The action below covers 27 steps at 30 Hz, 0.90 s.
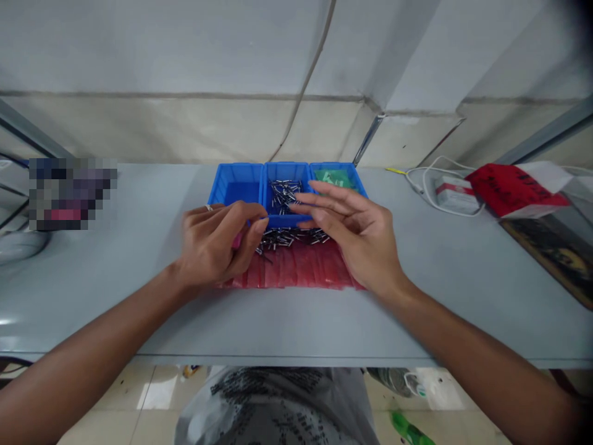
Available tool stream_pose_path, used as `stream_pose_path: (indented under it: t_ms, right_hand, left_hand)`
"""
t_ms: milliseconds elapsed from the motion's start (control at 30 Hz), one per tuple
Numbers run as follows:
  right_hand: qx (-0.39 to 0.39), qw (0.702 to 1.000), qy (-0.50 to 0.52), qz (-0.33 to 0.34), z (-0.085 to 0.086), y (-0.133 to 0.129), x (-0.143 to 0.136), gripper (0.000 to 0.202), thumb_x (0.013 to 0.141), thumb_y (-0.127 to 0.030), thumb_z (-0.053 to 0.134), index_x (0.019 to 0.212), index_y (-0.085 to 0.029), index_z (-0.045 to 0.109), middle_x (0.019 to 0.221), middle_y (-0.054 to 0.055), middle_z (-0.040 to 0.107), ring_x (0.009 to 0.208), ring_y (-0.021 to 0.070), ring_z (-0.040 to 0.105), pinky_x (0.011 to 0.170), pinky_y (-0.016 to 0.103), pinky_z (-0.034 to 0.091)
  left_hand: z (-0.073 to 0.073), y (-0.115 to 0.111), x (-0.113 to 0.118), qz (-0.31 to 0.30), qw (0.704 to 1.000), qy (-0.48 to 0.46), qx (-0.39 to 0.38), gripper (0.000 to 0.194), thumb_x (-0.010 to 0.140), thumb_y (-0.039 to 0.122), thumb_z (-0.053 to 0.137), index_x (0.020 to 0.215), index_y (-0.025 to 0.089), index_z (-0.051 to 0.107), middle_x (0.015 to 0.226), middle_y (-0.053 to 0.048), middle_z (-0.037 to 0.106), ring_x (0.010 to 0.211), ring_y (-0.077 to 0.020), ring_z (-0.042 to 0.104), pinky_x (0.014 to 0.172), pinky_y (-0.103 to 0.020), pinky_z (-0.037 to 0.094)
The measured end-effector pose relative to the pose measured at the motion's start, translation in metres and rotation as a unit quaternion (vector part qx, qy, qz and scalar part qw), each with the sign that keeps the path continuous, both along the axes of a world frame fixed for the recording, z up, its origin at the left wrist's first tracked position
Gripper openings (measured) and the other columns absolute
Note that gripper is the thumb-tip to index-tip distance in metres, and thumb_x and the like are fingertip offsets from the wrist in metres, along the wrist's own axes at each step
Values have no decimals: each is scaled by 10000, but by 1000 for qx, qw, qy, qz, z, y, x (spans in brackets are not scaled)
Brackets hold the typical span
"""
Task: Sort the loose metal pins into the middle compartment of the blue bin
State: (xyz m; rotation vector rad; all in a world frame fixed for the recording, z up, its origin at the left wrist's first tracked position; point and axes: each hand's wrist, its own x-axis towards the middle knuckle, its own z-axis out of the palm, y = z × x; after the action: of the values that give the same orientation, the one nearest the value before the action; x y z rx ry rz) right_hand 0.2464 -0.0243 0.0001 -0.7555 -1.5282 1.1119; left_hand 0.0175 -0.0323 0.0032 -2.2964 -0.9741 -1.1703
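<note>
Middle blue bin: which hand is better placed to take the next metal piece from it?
Probably the right hand: its open fingers reach over the middle blue bin, near the metal pieces. The left hand is curled and seems to hold a small pink item.

There are three blue bins point(238, 193), two hands point(222, 244) point(361, 241), one ring point(209, 208) and countless metal pins point(285, 193).

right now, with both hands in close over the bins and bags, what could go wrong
The loose metal pieces above the red bags lie close to both hands, so a brush could scatter them. The right hand has its fingers spread near the middle blue bin and might knock it. The left hand hides most of a pink item, so a slip could go unnoticed.
</note>
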Motion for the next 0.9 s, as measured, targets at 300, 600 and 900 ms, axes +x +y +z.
stream_pose_path:
  t_ms: [300, 600, 900]
  right_hand:
    - [330, 790, -516, 29, -15, 5, 10, 308, 962, -82, 564, 1201, -212, 708, 1161, 64, 748, 1080, 249, 683, 908, 406, 586]
    - [372, 782, -499, 14, -14, 8, 9, 266, 970, -85, 546, 1153, -161, 725, 1066, 85, 727, 1017, 247, 646, 872, 401, 573]
    - [216, 954, -207, -6, 1, 2, 5, 160, 949, -166, 655, 1072, -225, 738, 976, 23, 729, 876, 153, 682, 792, 317, 561]
  left_hand:
    - [2, -1, 2, 3, 1000, 22, -5, 83, 955, 190, 562, 922, 180, 637, 708, 27, 703, 534, -96, 588, 524, -250, 412]
    - [3, 0, 3, 1, 1000, 30, 5, 88, 944, 180, 582, 874, 169, 634, 626, 42, 637, 494, -82, 533, 518, -236, 387]
    - [-5, 1, 0, -59, 996, 67, 12, 238, 899, 222, 716, 1104, 164, 612, 843, 1, 758, 621, -103, 678, 579, -235, 472]
